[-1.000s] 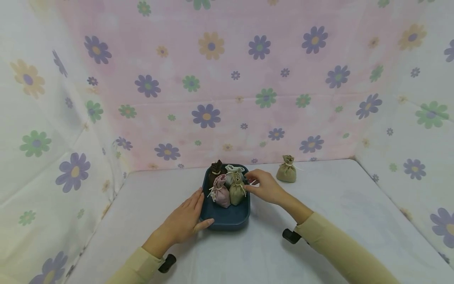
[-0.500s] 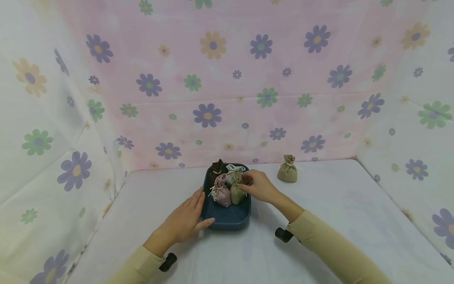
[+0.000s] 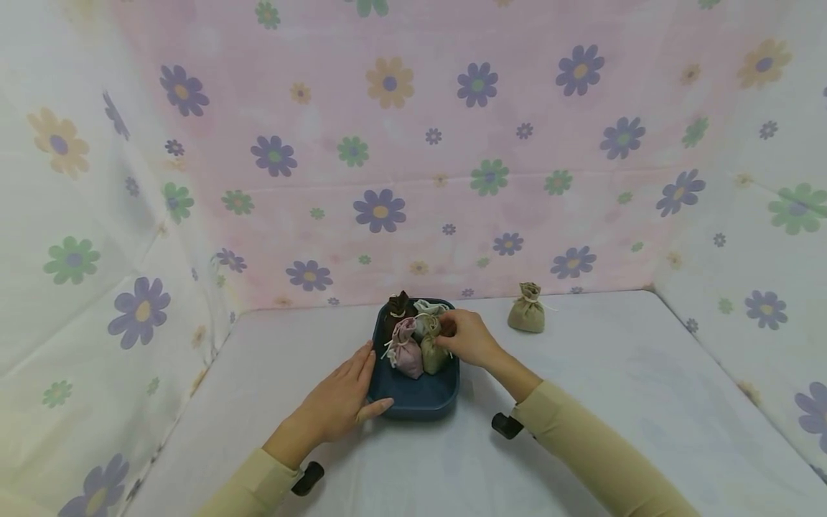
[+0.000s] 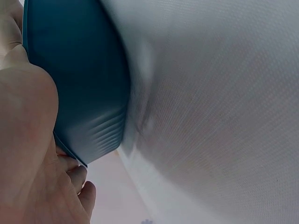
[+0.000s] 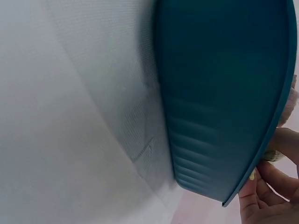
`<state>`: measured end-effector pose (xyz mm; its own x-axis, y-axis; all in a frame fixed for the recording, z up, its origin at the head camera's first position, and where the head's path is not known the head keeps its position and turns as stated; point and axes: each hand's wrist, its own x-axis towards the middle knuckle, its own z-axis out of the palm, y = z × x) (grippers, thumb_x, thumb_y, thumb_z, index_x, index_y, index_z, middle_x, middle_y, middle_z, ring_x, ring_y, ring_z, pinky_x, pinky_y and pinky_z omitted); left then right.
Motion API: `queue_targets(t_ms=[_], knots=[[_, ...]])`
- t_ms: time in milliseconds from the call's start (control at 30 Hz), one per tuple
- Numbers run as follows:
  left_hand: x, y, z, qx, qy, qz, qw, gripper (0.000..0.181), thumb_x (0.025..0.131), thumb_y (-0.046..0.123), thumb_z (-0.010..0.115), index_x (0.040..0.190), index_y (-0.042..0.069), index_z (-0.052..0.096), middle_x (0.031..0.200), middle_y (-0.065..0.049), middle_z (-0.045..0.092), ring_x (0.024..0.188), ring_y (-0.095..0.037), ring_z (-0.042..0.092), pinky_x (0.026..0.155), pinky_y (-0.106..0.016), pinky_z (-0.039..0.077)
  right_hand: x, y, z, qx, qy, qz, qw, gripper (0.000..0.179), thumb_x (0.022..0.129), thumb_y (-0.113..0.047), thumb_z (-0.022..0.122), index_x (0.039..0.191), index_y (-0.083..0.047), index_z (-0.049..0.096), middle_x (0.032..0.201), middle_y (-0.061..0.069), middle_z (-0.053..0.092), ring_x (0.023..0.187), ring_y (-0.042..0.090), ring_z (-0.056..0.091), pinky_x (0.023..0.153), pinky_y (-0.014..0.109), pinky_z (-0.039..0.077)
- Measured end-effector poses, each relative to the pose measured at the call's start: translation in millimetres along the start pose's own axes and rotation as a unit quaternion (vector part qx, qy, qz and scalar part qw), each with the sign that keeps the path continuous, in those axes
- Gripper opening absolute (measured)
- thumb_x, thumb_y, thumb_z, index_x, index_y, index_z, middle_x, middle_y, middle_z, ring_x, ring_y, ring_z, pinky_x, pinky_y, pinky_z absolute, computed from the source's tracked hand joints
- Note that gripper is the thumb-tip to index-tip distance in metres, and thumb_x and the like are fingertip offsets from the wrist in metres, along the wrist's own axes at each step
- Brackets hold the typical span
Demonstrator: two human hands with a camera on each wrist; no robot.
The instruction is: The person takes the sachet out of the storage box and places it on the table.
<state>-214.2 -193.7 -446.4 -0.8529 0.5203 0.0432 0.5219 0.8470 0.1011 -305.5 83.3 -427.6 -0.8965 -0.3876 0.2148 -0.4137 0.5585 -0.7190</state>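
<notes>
A dark blue tray (image 3: 413,412) stands on the white-covered table with several small drawstring pouches grouped toward its far part. My left hand (image 3: 337,399) lies along the tray's left side, fingers straight, thumb over the near left corner. With thumb and fingers, my right hand (image 3: 477,340) pinches the upper part of an olive green pouch (image 3: 434,360) by the right rim. Beside that pouch is a pink pouch (image 3: 407,360); behind are a dark brown pouch (image 3: 393,318) and a pale grey pouch (image 3: 425,309), partly covered. In the right wrist view, the tray wall (image 5: 219,93) hides most pouches.
Another olive green pouch (image 3: 526,317) stands upright on the table, right of the tray and near the back edge. Flowered cloth (image 3: 413,179) walls off the back and both sides. Black wrist devices (image 3: 507,426) hang under both sleeves.
My right hand has moved slightly left and its thumb and fingers have closed on the green pouch in the tray. The left hand stays at the tray's side.
</notes>
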Motion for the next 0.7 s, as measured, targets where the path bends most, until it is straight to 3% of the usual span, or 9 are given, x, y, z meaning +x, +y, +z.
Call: queue_targets(t_ms=[367,700], knots=[[-0.7,0.0,1.0,0.003,0.009,0.002,0.9999,0.095,0.103,0.065,0.042,0.156,-0.012,0.027,0.166,-0.027,0.018,0.153,-0.038,0.024,0.121,-0.052,0.03,1.8,0.7,8.7,-0.006,0.04,0.028,0.9988,0.024,0.083,-0.005,0.083,0.104,0.002,0.073,0.087,0.007,0.073,0.08,0.018,0.068,0.07,0.032,0.058],[0.6,-0.1,0.8,0.003,-0.008,-0.005,0.9999,0.098,0.102,0.069,0.037,0.158,-0.01,0.024,0.168,-0.026,0.013,0.155,-0.038,0.02,0.122,-0.051,0.027,4.1,2.9,12.9,-0.038,0.054,0.015,0.9977,0.011,0.082,-0.006,0.083,0.091,-0.005,0.077,0.08,0.002,0.072,0.073,0.013,0.065,0.065,0.029,0.056]])
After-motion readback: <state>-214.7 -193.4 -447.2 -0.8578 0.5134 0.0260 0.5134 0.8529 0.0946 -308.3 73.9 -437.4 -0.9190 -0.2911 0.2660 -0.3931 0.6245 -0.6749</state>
